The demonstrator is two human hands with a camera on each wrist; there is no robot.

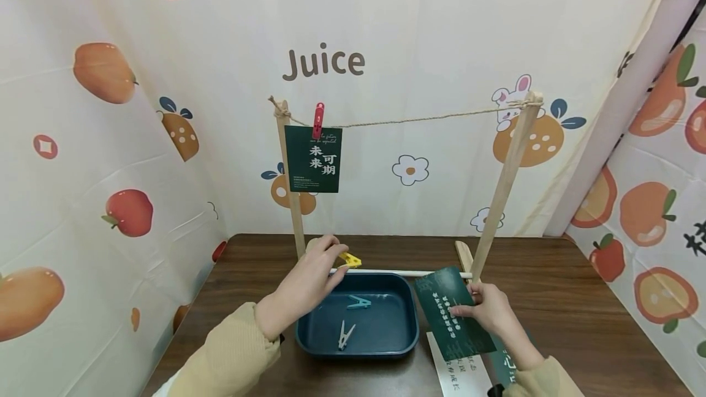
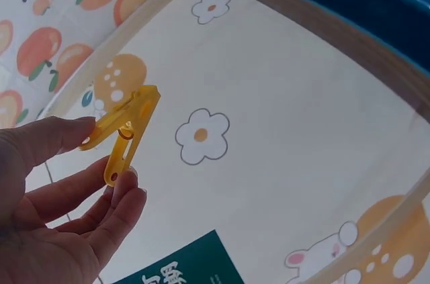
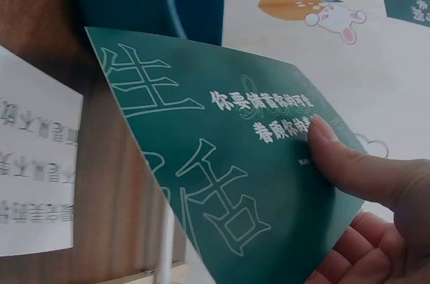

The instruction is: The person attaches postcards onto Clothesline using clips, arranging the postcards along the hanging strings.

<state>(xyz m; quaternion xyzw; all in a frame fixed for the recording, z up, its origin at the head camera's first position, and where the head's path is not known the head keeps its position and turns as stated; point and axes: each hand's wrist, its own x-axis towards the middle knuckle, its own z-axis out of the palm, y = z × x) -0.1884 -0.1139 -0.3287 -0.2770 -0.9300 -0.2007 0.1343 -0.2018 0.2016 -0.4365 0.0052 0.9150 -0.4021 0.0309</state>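
Observation:
A yellow clothespin (image 2: 127, 126) is pinched by its handles between the thumb and fingers of my left hand (image 1: 311, 277), above the far left corner of the blue tray (image 1: 357, 348). My right hand (image 1: 491, 308) holds a dark green card (image 1: 455, 317) with white lettering, thumb on its front and fingers behind, to the right of the tray. A similar green card (image 1: 312, 164) hangs from the string (image 1: 408, 120) under a red clothespin (image 1: 318, 120). In the tray lie a teal clothespin (image 1: 359, 302) and a whitish clothespin (image 1: 345, 336).
Two wooden posts, left (image 1: 292, 182) and right (image 1: 507, 182), carry the string. A white rod (image 1: 386, 272) runs low between them. Under my right hand lie a white card (image 1: 460, 375) and another green card (image 1: 503, 363) on the brown table (image 1: 601, 336). A fruit-printed curtain (image 1: 441, 35) stands behind.

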